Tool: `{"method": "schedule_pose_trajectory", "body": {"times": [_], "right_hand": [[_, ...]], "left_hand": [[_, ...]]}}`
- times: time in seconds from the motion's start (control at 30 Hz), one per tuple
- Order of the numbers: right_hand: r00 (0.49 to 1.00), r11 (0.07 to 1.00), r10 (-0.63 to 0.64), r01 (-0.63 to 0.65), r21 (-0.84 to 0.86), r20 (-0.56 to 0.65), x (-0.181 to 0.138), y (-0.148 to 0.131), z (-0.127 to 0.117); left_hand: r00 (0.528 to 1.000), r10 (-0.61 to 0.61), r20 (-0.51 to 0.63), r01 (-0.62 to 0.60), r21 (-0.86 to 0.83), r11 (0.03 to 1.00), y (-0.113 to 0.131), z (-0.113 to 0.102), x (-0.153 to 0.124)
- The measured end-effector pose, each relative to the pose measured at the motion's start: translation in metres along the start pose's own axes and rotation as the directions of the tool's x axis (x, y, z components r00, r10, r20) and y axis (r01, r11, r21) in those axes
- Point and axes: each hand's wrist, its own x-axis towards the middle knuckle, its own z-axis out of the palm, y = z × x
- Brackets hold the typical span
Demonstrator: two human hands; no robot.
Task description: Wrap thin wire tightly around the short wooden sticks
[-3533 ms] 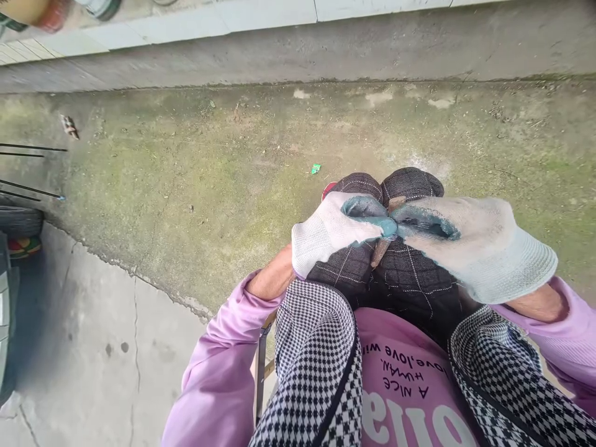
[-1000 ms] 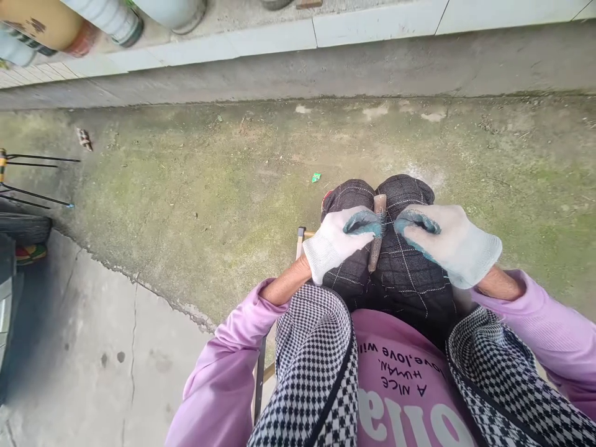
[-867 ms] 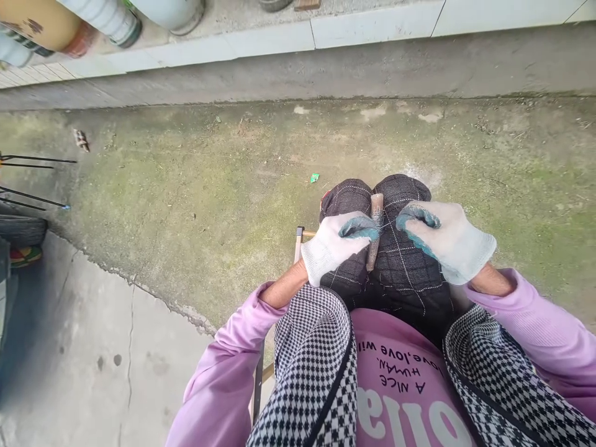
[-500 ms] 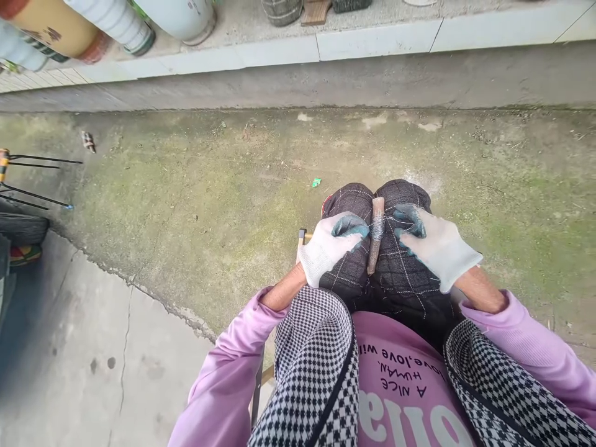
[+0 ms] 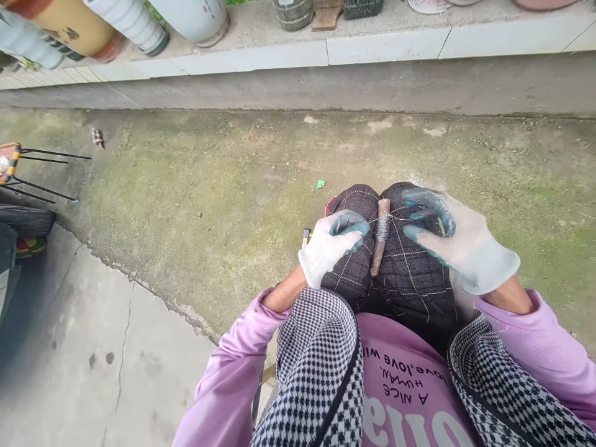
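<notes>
The 2 knees [image 5: 358, 198] press together and leave only a narrow slot. To either side, and ahead as far as the raised ledge [image 5: 372, 46] with its pots [image 5: 190, 18], the space lies open. The ground [image 5: 209, 205] is mossy, cracked concrete, with a green scrap [image 5: 320, 184] just beyond the knees and a tyre [image 5: 25, 221] at the far left edge.

A short brown stick [image 5: 378, 251] stands tilted in that slot, its upper part wound with pale thread [image 5: 395, 218]. The gloved left hand [image 5: 330, 251] is curled shut and pinches the thread just beside the stick. The gloved right hand [image 5: 460, 242] has its fingers half bent where the thread reaches them (I cannot tell whether it grips).
</notes>
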Motion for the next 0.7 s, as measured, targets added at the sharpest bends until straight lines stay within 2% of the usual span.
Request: {"method": "schedule_pose_trajectory", "body": {"times": [0.07,0.13,0.27,0.4,0.5,0.6,0.7], "right_hand": [[0.993,0.994,-0.110,0.109,-0.027,-0.040,-0.002,-0.013,0.000],[0.988,0.987,-0.146,0.142,-0.072,-0.048,-0.003,-0.023,0.005],[0.992,0.985,-0.120,0.114,-0.132,-0.039,0.000,-0.026,0.012],[0.990,0.972,-0.143,0.140,-0.186,-0.003,0.001,-0.018,0.012],[0.992,0.969,-0.122,0.128,-0.212,0.040,-0.001,-0.019,0.011],[0.990,0.950,-0.111,0.131,-0.282,0.084,-0.001,-0.023,0.011],[0.980,0.919,-0.162,0.191,-0.345,0.114,0.001,-0.025,0.011]], "left_hand": [[1.000,-0.017,0.001,0.017,-0.010,1.000,0.002,0.001,0.000],[1.000,-0.029,0.002,0.029,0.008,1.000,0.004,0.001,-0.001],[1.000,-0.017,-0.009,0.018,0.072,0.997,0.003,-0.002,-0.004],[0.997,0.075,0.012,-0.076,0.073,0.994,0.001,-0.004,-0.005],[0.999,0.050,0.020,-0.052,0.115,0.992,0.004,-0.004,-0.005],[0.997,0.016,0.074,-0.026,0.131,0.991,0.010,-0.002,-0.002],[0.989,0.068,0.133,-0.093,0.193,0.977,0.015,-0.001,0.002]]}}
